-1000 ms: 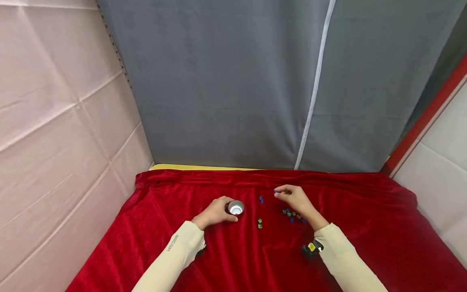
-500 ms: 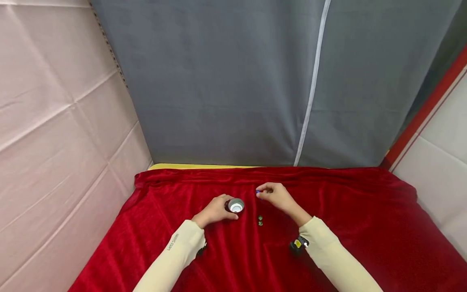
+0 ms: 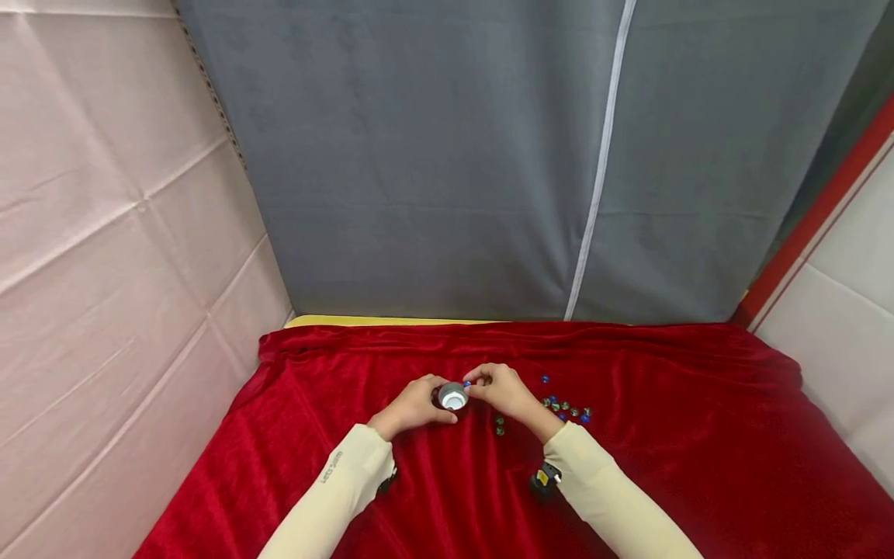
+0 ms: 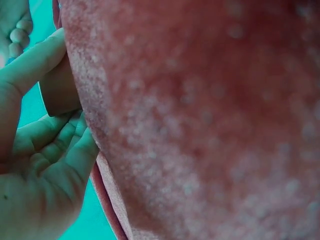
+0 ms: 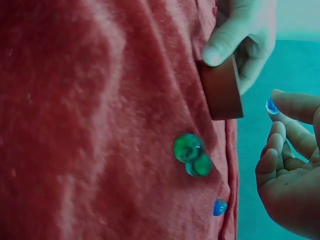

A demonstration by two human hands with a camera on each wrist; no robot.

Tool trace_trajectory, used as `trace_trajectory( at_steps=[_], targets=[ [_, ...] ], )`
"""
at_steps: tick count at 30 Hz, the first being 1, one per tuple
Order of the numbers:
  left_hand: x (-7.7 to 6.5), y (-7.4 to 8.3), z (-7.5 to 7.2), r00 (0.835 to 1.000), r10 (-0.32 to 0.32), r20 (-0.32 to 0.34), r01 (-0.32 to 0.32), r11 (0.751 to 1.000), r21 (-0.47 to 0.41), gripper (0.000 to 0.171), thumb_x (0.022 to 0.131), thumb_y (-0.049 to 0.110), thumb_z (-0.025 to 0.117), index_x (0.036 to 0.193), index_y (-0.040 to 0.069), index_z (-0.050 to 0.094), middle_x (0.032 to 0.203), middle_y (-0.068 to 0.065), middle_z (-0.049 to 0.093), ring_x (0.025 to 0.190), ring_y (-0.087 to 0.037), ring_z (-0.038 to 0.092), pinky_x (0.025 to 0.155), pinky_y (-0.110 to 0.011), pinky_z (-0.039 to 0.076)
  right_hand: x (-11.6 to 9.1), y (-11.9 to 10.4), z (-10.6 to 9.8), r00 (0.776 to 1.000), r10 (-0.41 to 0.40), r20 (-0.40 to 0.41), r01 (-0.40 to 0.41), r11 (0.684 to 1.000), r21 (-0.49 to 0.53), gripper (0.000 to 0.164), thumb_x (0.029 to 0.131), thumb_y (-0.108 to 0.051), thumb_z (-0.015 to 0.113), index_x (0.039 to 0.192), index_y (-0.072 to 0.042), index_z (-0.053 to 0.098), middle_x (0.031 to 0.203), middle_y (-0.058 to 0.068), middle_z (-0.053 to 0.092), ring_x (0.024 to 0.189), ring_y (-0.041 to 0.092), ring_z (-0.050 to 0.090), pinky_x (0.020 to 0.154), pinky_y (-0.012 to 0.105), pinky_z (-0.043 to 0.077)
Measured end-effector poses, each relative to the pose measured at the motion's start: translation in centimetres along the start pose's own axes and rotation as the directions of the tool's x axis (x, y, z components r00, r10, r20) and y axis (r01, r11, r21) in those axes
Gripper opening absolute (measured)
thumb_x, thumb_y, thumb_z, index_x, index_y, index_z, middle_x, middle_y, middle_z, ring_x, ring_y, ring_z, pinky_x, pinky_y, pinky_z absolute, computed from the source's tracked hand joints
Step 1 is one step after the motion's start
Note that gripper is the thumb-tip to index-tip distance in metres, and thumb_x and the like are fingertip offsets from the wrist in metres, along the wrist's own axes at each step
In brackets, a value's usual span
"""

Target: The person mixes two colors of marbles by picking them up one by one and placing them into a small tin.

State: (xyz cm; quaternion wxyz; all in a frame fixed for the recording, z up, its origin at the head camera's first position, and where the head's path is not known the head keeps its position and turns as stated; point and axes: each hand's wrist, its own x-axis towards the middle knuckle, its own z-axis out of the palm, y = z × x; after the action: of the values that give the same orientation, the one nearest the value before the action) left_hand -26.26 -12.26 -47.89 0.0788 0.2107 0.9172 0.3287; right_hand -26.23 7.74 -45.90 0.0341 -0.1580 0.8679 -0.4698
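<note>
In the head view my left hand [image 3: 414,404] grips a small round cup [image 3: 445,394] from its left side, thumb at the near side. The cup has a metallic rim, a pale inside and brown outer walls; its brown wall [image 5: 222,92] shows in the right wrist view. My right hand [image 3: 504,390] pinches a blue marble [image 5: 271,106] between thumb and forefinger, right at the cup's right rim. Two green marbles [image 3: 499,425] lie on the cloth below my right hand. Another blue marble [image 5: 220,207] lies beyond them in the right wrist view.
A red velvet cloth [image 3: 335,481] covers the table. Right of my right hand lies a loose group of green and blue marbles [image 3: 566,407], with one blue marble [image 3: 545,379] a little behind it. A grey curtain [image 3: 433,171] hangs behind the table.
My right hand has moved left with the blue marble, from beyond the marble group to the cup's rim. The marbles on the right show again. My left hand and the cup have stayed put.
</note>
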Motion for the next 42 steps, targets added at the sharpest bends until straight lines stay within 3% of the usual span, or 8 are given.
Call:
trace_trajectory(
  at_steps=[8, 14, 20, 42],
  targets=[
    [-0.2, 0.2, -0.2, 0.999, -0.023, 0.023, 0.024, 0.999, -0.042, 0.054, 0.073, 0.021, 0.084, 0.120, 0.003, 0.062, 0.111, -0.009, 0.061, 0.099, -0.019, 0.060, 0.088, -0.035, 0.048, 0.1, 0.4, 1.1, 0.999, 0.002, 0.037, -0.003, 1.000, 0.023, 0.014, 0.083, -0.008, 0.071, 0.096, -0.003, 0.072, 0.069, 0.002, 0.056, 0.058, 0.008, 0.045, 0.053, 0.020, 0.039],
    [-0.2, 0.0, -0.2, 1.000, -0.017, 0.021, 0.018, 0.999, -0.031, 0.056, 0.072, 0.021, 0.084, 0.120, 0.002, 0.062, 0.111, -0.010, 0.062, 0.099, -0.021, 0.060, 0.088, -0.035, 0.048, -0.3, 0.4, 1.2, 1.000, 0.026, 0.015, -0.026, 0.999, 0.025, 0.012, 0.083, -0.008, 0.071, 0.095, -0.004, 0.073, 0.069, 0.000, 0.056, 0.060, 0.010, 0.047, 0.055, 0.021, 0.040],
    [-0.2, -0.2, -0.2, 1.000, -0.013, 0.017, 0.013, 1.000, -0.015, 0.057, 0.072, 0.021, 0.084, 0.120, 0.001, 0.061, 0.110, -0.010, 0.062, 0.099, -0.021, 0.061, 0.087, -0.034, 0.049, -0.3, 0.7, 0.8, 1.000, 0.001, 0.004, -0.001, 0.999, 0.035, 0.013, 0.083, -0.009, 0.072, 0.094, -0.004, 0.072, 0.070, 0.001, 0.059, 0.062, 0.008, 0.049, 0.057, 0.020, 0.042],
    [-0.6, -0.9, -0.5, 1.000, -0.020, -0.001, 0.020, 1.000, -0.006, 0.058, 0.071, 0.020, 0.085, 0.120, 0.001, 0.061, 0.108, -0.008, 0.063, 0.098, -0.020, 0.061, 0.085, -0.033, 0.049, -3.1, 3.3, -5.3, 0.997, 0.028, -0.068, -0.026, 0.999, 0.022, 0.021, 0.086, -0.010, 0.070, 0.103, 0.001, 0.071, 0.072, 0.001, 0.055, 0.062, 0.008, 0.044, 0.056, 0.021, 0.039]
  ],
)
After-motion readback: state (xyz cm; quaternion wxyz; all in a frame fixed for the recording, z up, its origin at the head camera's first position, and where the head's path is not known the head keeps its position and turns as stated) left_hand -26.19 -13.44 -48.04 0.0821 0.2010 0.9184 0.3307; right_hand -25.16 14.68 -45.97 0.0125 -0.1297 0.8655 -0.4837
